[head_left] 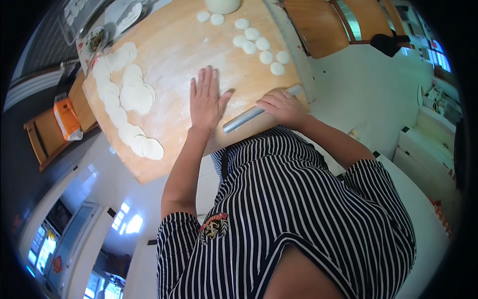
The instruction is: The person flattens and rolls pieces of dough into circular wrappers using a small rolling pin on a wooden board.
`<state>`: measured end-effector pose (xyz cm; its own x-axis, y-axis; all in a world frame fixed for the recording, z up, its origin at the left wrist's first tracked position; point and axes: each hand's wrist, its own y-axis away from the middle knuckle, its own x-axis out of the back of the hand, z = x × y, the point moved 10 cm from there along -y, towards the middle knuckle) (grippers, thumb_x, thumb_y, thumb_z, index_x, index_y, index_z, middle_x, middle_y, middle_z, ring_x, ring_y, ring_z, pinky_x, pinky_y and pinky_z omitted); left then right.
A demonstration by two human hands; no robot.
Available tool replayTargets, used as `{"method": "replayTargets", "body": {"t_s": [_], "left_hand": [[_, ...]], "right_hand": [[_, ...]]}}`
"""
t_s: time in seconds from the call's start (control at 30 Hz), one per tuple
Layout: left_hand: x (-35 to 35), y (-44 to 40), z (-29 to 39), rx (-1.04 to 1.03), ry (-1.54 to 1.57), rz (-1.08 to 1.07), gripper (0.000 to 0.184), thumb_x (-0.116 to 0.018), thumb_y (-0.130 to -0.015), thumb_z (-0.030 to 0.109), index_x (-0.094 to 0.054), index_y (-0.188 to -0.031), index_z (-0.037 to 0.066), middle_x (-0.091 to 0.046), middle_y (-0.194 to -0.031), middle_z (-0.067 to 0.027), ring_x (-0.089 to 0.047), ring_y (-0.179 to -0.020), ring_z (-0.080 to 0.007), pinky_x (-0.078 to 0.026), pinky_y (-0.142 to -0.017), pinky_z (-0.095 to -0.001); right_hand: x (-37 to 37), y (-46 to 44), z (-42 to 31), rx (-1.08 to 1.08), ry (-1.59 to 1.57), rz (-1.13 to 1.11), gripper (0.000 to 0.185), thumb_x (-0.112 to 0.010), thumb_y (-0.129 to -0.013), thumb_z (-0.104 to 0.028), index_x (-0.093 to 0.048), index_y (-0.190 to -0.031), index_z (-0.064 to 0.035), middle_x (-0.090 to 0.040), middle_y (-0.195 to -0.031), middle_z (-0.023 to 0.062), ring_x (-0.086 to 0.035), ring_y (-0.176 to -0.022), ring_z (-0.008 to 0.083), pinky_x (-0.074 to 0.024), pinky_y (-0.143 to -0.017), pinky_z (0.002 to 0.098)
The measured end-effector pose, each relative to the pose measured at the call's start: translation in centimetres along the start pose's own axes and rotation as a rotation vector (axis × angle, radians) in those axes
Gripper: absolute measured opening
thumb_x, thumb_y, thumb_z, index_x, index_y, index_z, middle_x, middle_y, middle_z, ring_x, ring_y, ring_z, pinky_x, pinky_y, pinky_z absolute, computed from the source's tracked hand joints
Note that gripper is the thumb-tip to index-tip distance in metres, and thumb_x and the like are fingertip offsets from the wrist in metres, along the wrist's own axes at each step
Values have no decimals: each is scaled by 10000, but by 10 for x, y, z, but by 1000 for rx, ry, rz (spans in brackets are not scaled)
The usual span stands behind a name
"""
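My left hand [205, 99] lies flat on the floured wooden board [174, 55], fingers stretched out and thumb apart. Whether anything is under its palm is hidden. My right hand [283, 108] is closed over a smooth grey rolling pin [241, 120], which lies slanted near the board's close edge. Several small round dough pieces [250, 47] sit at the upper right of the board. Thin, flat dough wrappers [137, 98] overlap in rows along the left side. A larger lump of dough [222, 4] is partly cut off at the top.
Beyond the board's upper left stand a small bowl of dark food [95, 39] and a tray [130, 17] with pale pieces. Wooden chairs are at the right [318, 27] and left [40, 134], the left one bearing an orange packet [67, 118].
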<state>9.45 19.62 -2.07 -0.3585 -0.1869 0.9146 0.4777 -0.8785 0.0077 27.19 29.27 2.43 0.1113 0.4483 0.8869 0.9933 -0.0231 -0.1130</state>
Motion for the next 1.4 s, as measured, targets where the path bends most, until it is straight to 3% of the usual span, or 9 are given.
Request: {"method": "replayTargets", "body": {"t_s": [0.1,0.17,0.27,0.63,0.83,1.0,1.03,1.17,1.4], "left_hand": [[16,-39,67,-177,152,92,641,-618,-1018,413,-497,-1558,89,-486,-1597,-175,-412,-1511,-331,-287,-1250,-516],[-1,-65,101,-270,502,20,370,-699,-922,245,-722,-1255,84,-685,-1290,-135,-612,-1244,-332,-461,-1068,-477],[-20,-87,144,-387,385,144,164,-715,-880,90,-779,-1031,98,-692,-994,-97,-644,-945,-341,-517,-861,-461],[5,-39,92,-275,252,27,183,-709,-794,12,-684,-956,93,-632,-1005,-92,-607,-941,-338,-491,-827,-461],[25,-20,-56,513,482,149,230,-715,-904,45,-728,-1133,64,-677,-1012,-138,-683,-923,-288,-550,-809,-400],[5,6,-19,320,446,-30,186,-744,-877,72,-737,-1063,69,-685,-987,-187,-690,-890,-352,-567,-820,-417],[4,13,-5,307,415,-116,189,-758,-884,85,-747,-1071,63,-688,-944,-134,-694,-852,-252,-563,-796,-363],[-11,26,-22,638,705,-303,194,-728,-909,99,-750,-1095,50,-707,-964,-112,-688,-838,-230,-552,-773,-351],[9,-10,-8,175,385,-145,217,-714,-900,62,-739,-1112,26,-680,-1000,-142,-691,-874,-251,-559,-802,-364]], "right_hand": [[-7,-5,-1,23,-16,-24,372,-616,-898,-170,-684,-1256,-97,-670,-1272,45,-597,-1234,244,-435,-1103,417],[-11,-7,-4,25,-41,-39,363,-613,-905,-177,-687,-1253,-106,-668,-1284,37,-590,-1252,235,-426,-1117,420],[-8,-12,-10,59,57,51,293,-638,-922,-218,-711,-1195,-138,-679,-1234,13,-600,-1217,220,-413,-1127,442],[9,-3,5,-74,72,332,133,-712,-881,-222,-715,-987,-143,-656,-1021,6,-610,-1067,225,-447,-982,387],[1,-14,3,-49,78,298,139,-707,-868,-219,-702,-986,-147,-637,-981,-6,-604,-1022,209,-440,-955,381],[7,-35,-14,-35,182,322,124,-672,-840,-168,-669,-960,-142,-619,-977,8,-600,-992,224,-439,-919,384],[-3,-47,-8,-107,150,245,121,-657,-835,-153,-661,-954,-136,-612,-975,23,-600,-980,236,-440,-907,388],[-20,-101,-5,-156,186,230,110,-627,-847,-136,-656,-949,-107,-598,-971,59,-596,-977,261,-439,-894,405],[-25,-138,9,-298,51,147,197,-611,-884,-151,-683,-1048,-68,-650,-1097,123,-596,-1150,298,-455,-986,463]]}}
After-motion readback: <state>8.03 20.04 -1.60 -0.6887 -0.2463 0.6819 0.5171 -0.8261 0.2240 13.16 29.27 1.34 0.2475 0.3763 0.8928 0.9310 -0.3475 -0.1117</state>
